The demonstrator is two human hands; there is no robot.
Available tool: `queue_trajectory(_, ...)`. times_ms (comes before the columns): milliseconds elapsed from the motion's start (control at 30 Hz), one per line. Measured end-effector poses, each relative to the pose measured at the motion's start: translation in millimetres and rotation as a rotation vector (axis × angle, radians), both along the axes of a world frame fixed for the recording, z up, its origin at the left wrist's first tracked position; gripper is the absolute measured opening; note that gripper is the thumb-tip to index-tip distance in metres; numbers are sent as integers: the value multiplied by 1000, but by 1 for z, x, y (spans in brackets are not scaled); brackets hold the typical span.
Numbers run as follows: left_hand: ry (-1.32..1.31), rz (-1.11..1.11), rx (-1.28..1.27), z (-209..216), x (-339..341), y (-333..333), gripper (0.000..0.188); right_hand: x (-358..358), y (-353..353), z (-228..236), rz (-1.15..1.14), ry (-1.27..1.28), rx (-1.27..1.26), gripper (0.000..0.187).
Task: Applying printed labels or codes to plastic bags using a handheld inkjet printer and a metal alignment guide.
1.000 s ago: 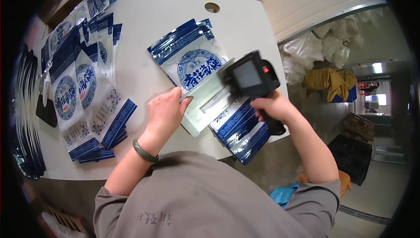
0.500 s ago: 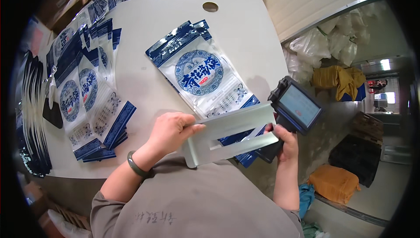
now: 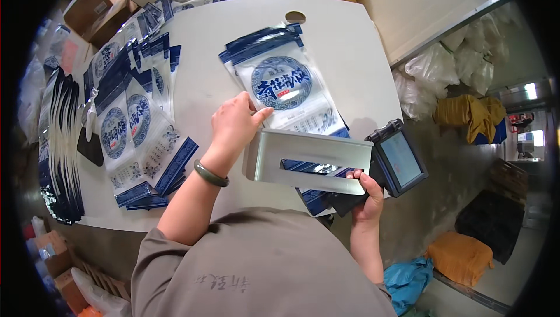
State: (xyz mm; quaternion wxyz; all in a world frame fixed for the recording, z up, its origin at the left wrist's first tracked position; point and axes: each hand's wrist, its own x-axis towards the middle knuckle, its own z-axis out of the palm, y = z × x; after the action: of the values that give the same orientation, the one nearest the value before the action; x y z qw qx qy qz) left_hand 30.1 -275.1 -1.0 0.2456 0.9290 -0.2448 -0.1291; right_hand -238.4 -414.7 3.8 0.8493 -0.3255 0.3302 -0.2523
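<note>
A handheld printer (image 3: 401, 162) with a lit screen is in my right hand (image 3: 369, 197), whose fingers wrap its dark handle. The thumb lies by the slotted metal guide plate (image 3: 318, 148) that juts left from the printer. Under the plate lies a small stack of flat white-and-blue plastic bags (image 3: 281, 83), and their lower ends show through the slot and below it. My left hand (image 3: 236, 121), with a dark bangle at the wrist, touches the left edge of these bags. Its thumb is apart from the other fingers, which are partly hidden.
More printed bags (image 3: 125, 124) lie fanned in overlapping piles on the left of the white table (image 3: 201, 63). A row of bags (image 3: 61, 148) stands on edge at its far left. Cardboard boxes (image 3: 93, 8) are behind. Orange sacks (image 3: 461, 257) rest on the floor at right.
My left hand has let go of the metal plate and moved up to the bags' edge. The plate and printer have tilted, with the plate's left end higher.
</note>
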Motion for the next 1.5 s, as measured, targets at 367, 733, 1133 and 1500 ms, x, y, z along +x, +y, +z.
queue_trajectory(367, 295, 12, -591, 7, 3, 8, 35, -20, -24, -3, 107, -271, 228, 19)
queue_trajectory(733, -49, 524, -759, 2, 65, 278, 42, -15, -24, 8, 115, -387, 279, 12)
queue_trajectory(1133, -252, 636, 213, -1, 39, 161, 113, 13, -17, 16, 224, -301, 198, 11)
queue_trajectory(1500, -261, 418, 188, 16, 29, 210, 108, 3, -25, -4, 83, -201, 191, 15)
